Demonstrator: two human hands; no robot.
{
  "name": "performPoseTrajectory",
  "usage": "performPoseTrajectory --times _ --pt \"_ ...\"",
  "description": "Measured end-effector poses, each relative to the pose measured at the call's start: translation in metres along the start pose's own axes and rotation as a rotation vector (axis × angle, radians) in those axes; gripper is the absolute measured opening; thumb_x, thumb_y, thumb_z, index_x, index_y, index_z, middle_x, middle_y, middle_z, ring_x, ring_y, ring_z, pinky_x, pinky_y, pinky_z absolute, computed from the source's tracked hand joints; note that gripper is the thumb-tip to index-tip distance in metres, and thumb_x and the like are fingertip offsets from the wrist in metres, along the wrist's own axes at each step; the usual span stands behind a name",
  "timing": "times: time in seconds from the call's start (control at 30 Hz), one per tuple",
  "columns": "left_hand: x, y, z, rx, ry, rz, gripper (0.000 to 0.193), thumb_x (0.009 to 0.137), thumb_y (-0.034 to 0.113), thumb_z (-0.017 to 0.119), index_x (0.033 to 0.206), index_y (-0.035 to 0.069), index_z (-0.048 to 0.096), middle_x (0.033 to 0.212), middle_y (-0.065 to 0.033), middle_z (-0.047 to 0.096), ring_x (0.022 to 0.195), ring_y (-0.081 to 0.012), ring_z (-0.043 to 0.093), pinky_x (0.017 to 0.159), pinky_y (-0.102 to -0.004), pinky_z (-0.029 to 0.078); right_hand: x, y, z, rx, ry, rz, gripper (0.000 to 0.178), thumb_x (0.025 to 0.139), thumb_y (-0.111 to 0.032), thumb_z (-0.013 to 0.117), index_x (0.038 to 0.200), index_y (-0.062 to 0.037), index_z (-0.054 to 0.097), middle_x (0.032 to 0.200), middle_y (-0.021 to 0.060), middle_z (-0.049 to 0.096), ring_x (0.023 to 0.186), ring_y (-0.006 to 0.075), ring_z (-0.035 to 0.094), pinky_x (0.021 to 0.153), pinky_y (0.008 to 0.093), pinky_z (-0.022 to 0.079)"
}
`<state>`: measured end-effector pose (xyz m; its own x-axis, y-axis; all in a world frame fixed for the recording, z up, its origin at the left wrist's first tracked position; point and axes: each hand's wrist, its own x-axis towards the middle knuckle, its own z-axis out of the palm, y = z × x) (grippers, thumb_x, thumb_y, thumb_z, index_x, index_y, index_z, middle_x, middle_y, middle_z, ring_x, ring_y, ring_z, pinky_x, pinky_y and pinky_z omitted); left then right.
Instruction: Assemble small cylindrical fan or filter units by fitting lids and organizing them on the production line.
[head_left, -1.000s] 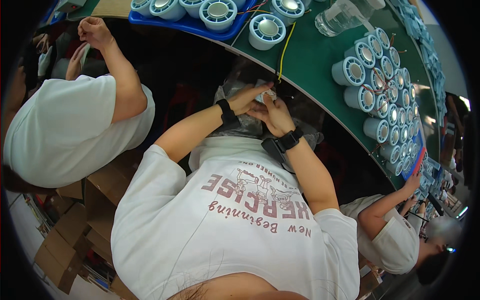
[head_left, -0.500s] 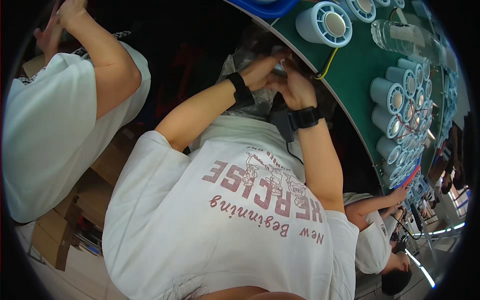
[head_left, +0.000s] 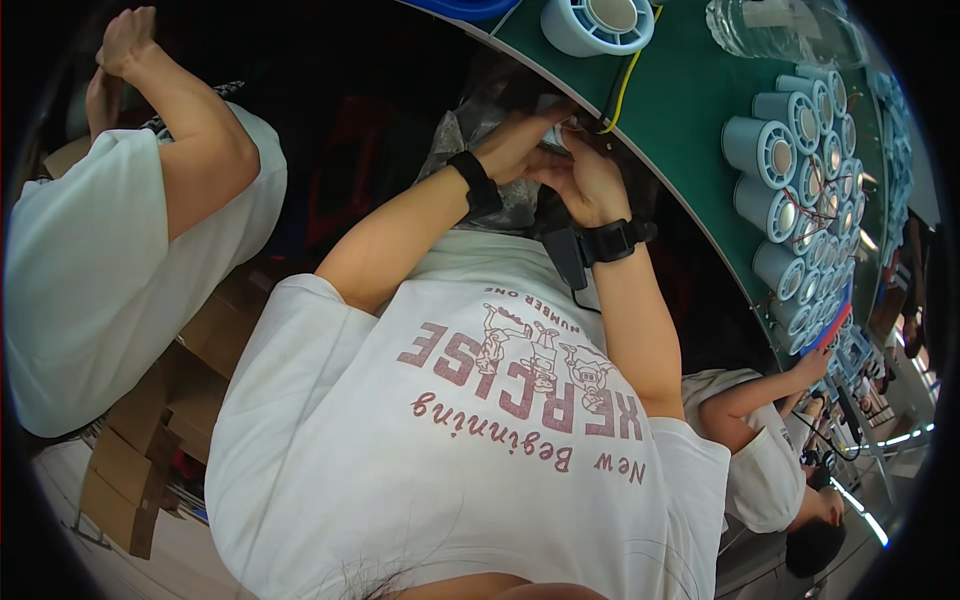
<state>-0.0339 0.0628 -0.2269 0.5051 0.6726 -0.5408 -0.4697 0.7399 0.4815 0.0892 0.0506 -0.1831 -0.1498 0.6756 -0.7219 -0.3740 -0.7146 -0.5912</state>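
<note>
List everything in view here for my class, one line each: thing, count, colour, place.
Table: one, green, upper right
Tray: one, blue, top edge
Single round part: one, light blue, table's near edge
Grouped round parts: many, overlapping, light blue, right
Bottle: one, clear, top right
Cable: one, yellow, table edge
Boxes: several, brown, lower left
Co-workers: two, pale shirts, left and right
Plastic: count unclear, clear, lap
Small object: one, pale, between the hands, mostly hidden
Shirt: one, white, centre
Wristbands: two, black, wrists
Left hand: one, bare, upper centre
Right hand: one, bare, beside it
</note>
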Motion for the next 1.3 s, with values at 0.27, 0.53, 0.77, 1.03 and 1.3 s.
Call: performPoseTrajectory --times 0.27,0.53,0.77,1.03,1.3 --pt "0.003 0.003 -0.001 -0.158 -0.006 0.0 0.046 0.094 0.028 0.056 0.127 -0.003 0.046 0.124 -0.0158 0.052 0.105 -0.0288 0.061 0.078 -0.0358 0.059 0.008 -0.002 0.015 -0.057 0.168 0.008 0.024 0.1 -0.013 0.043 0.121 -0.0009 0.046 0.121 0.0159 0.05 0.098 0.0375 0.062 0.078 0.0546 0.056" --pt "0.001 0.007 -0.002 -0.196 0.031 0.08 0.043 0.096 0.029 0.053 0.127 -0.001 0.047 0.121 -0.0144 0.054 0.105 -0.0287 0.061 0.078 -0.0364 0.059 0.009 -0.018 0.01 -0.177 -0.007 0.029 0.027 0.1 -0.014 0.043 0.124 -0.0012 0.045 0.117 0.0152 0.053 0.094 0.0367 0.064 0.075 0.0502 0.057" --pt "-0.03 0.003 0.01 0.021 0.029 0.068 0.051 0.099 0.044 0.046 0.132 0.005 0.043 0.131 -0.0116 0.049 0.11 -0.0244 0.059 0.087 -0.0399 0.053 -0.031 -0.022 0.009 -0.299 -0.001 0.181 0.03 0.1 -0.013 0.042 0.127 -0.0027 0.047 0.115 0.0122 0.057 0.104 0.0268 0.061 0.077 0.041 0.056" --pt "-0.114 0.036 0.05 0.194 -0.1 -0.004 0.047 0.094 0.034 0.06 0.124 0.0 0.047 0.117 -0.011 0.056 0.11 -0.0196 0.057 0.087 -0.0376 0.052 -0.167 -0.068 -0.032 -0.664 -0.278 -0.297 0.034 0.086 0.006 0.04 0.107 0.0009 0.067 0.097 0.0072 0.062 0.085 0.0131 0.058 0.069 0.0222 0.046" --pt "-0.136 0.079 0.141 1.362 -0.166 0.966 0.061 0.075 0.026 0.081 0.124 0.005 0.051 0.111 -0.0088 0.05 0.095 -0.0152 0.056 0.083 -0.0285 0.049 -0.298 -0.213 -0.042 -0.769 0.177 -0.956 0.021 0.085 -0.004 0.049 0.1 -0.0024 0.065 0.072 -0.002 0.049 0.07 0.0048 0.044 0.063 0.0185 0.032"
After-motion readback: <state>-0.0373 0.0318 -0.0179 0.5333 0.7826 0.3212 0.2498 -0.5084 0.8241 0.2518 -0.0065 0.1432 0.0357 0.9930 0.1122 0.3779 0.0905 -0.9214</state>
